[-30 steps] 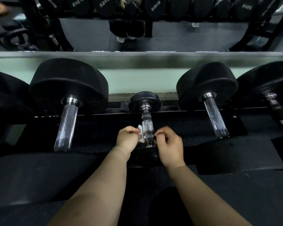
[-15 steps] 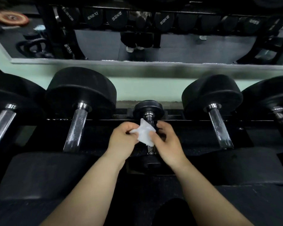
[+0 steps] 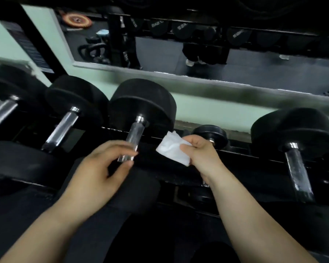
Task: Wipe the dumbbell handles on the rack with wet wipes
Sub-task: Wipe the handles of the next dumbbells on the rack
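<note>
Pinched between the thumb and curled fingers of the right hand (image 3: pixel 199 150), the white wet wipe (image 3: pixel 172 149) hangs crumpled in the air, just right of the chrome handle (image 3: pixel 134 137) of the large middle dumbbell (image 3: pixel 142 103) and not touching it. The left hand (image 3: pixel 101 168) is at the near end of that same handle, fingers loose and spread with nothing clamped. Its fingertips (image 3: pixel 130 153) look to brush the metal, though blur makes contact uncertain.

The step in hand appears to be starting on this handle. To do it well, I would steady the bar with the left hand, spread the wipe so it wraps the knurled part rather than dabbing with a wad, then run it from the collar to the near end while twisting to reach the underside.

Right of the handle, behind the right hand, sits a small dumbbell (image 3: pixel 210 134); further right stands another large one (image 3: pixel 294 133). Left of the handle, more dumbbells line the rack (image 3: pixel 235 150).
</note>
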### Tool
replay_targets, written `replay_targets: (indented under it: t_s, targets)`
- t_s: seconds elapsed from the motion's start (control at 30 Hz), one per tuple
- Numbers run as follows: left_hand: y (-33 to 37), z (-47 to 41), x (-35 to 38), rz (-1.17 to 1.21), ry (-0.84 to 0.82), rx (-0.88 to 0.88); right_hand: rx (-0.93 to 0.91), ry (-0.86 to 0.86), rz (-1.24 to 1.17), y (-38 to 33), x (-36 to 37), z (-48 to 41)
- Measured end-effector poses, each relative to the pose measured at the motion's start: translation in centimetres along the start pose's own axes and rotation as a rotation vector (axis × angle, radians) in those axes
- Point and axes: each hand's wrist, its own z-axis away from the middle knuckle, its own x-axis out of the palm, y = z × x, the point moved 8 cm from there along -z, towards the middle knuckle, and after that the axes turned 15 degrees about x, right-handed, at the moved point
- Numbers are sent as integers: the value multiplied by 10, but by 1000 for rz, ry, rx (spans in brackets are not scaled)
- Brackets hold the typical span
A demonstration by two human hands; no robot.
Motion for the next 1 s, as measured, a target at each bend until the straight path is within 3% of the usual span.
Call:
replay_targets:
  t_s: [0.23, 0.37, 0.47, 0.57, 0.67, 0.87, 1.0]
  targets:
    - [-26, 15, -22, -174, 134, -138, -80, -57, 117, -28, 64, -22]
    - [-26, 15, -23, -209, 140, -122, -233, 67, 424, -39, 99, -36]
    - [-25, 15, -24, -209, 143, -99, -422, 189, 821, -44, 114, -41]
    - [-27, 16, -26, -182, 154, -93, -684, 269, 1014, -53, 126, -33]
    - [-28, 16, -26, -181, 145, -83, -872, 266, 1023, -49, 128, -27]
    - [-27, 17, -27, -194, 160, -72, -881, 47, 1067, -31, 142, -15]
    - [-26, 17, -28, -200, 167, -63, -893, 109, 1118, -45, 146, -21]
